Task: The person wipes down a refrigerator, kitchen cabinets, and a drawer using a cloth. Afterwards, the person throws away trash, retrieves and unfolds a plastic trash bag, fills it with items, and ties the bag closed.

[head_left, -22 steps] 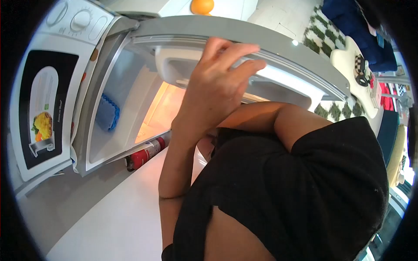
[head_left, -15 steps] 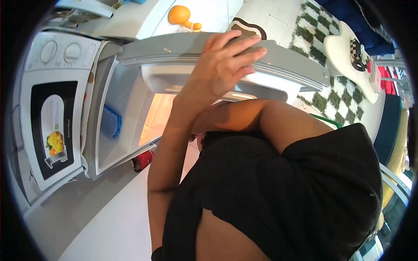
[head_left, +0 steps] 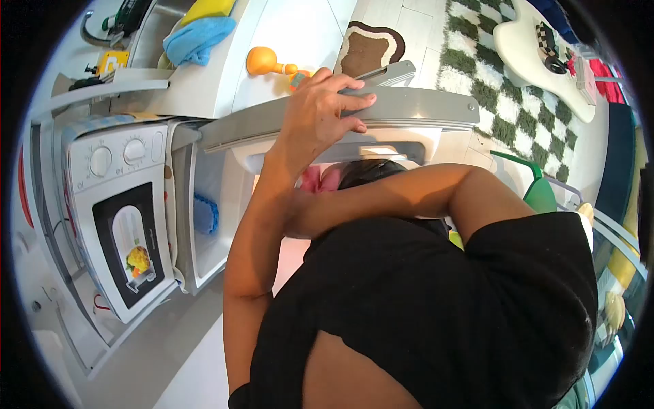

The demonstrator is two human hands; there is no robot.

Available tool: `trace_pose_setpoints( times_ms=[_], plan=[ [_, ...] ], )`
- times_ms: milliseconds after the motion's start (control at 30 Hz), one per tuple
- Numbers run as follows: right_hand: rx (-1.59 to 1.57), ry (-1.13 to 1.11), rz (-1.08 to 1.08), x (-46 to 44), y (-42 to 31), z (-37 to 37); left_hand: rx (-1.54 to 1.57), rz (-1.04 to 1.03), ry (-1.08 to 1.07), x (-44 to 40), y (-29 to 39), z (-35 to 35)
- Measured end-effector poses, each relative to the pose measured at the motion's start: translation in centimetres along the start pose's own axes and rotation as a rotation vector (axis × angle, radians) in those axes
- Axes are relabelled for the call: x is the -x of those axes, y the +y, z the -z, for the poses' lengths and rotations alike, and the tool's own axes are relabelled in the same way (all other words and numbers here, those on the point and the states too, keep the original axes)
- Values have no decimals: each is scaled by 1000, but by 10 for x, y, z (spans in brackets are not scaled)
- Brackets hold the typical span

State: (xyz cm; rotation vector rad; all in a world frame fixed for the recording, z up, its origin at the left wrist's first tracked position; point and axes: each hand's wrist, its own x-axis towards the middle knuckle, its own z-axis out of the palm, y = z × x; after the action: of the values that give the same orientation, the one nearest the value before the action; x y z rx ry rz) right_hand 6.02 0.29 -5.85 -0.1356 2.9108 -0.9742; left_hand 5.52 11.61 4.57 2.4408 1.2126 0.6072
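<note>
1. Here we are at the grey door [head_left: 422, 105], standing open across 12 o'clock, its white inner shelf [head_left: 409, 151] on the side towards our body.
2. Our left hand [head_left: 320, 112] lies over the door's edge at 12 o'clock, back of the hand up, fingers loosely spread; how hard they press, we can't tell.
3. Our right arm [head_left: 395, 198] crosses from 3 o'clock, its hand tucked beneath the left forearm. Wide, narrow or holding, we cannot tell!
4. Over at 9 o'clock, a blue item [head_left: 206, 215] sits inside the white compartment [head_left: 228, 198], beside the white appliance [head_left: 126, 218]; an orange object [head_left: 261, 61] shows at 11, beyond the door.
5. The handling, then: we judge this door stiff and fairly heavy, yet easy to swing, with a smooth face our fingers could slide on. The shelf looks like the weaker part.
6. Best hold, we'd say: the rigid rim towards its outer end at 2 o'clock, for leverage. We'd spare the shelf and keep fingertips clear of the 10 o'clock end, which looks like the hinge side.
</note>
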Motion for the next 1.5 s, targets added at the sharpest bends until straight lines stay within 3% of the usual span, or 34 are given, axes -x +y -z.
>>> trace_pose_setpoints(
  times_ms=[33,67,100,167,200,267,300,367,400,500,533,567,633,700,733,800,900,933,1033,1067,1100,1133,1200,1267,1367,1500],
  plan=[
    [21,240,-78,25,-7,20,8,-4,-15,-1,2,1],
    [185,-128,-177,73,-29,108,45,22,-29,-2,2,3],
    [181,-117,-185,89,-23,103,75,44,-37,-4,1,5],
    [280,192,-479,100,-11,75,68,40,-51,-2,1,4],
    [274,198,-487,91,1,52,70,54,-42,-2,2,5],
    [610,601,-466,77,25,5,86,56,-40,0,3,2],
    [607,599,-484,77,28,13,117,72,-37,2,3,1],
    [-1250,498,-903,75,42,28,153,79,-28,4,4,-3],
    [-1250,501,-909,75,47,27,131,87,-9,5,5,-4],
    [-1183,546,-981,62,65,-7,85,81,20,7,4,-6],
    [-507,329,-859,56,97,-63,69,66,29,8,4,-7],
    [8,477,-558,88,79,-51,68,57,20,9,4,-5],
    [-393,781,-909,98,84,-64,61,66,18,8,7,-4],
    [-332,61,-996,140,55,-8,42,29,27,10,7,-4],
    [-327,72,-1004,149,60,-15,27,26,18,10,6,-5],
    [-751,47,-1199,161,79,-30,11,15,7,9,6,-3],
    [-676,161,-1046,161,71,-28,47,57,-27,9,6,-4],
    [-549,88,-970,164,68,-22,41,61,-26,11,6,-5],
    [-382,178,-1052,144,52,-13,44,35,9,13,5,-7],
    [-372,97,-1109,128,53,-10,54,13,48,10,5,-8],
    [-140,219,-1273,96,78,-53,62,3,52,9,5,-9],
    [-175,276,-1309,72,70,-46,53,10,45,10,5,-9],
    [67,217,-1160,30,66,-44,49,32,36,10,6,-9],
    [71,391,-963,11,62,-45,38,34,29,13,6,-9],
    [40,459,-981,17,72,-53,24,42,30,14,6,-11],
    [8,282,-1158,86,54,-37,56,46,61,14,2,-12]
  ],
)
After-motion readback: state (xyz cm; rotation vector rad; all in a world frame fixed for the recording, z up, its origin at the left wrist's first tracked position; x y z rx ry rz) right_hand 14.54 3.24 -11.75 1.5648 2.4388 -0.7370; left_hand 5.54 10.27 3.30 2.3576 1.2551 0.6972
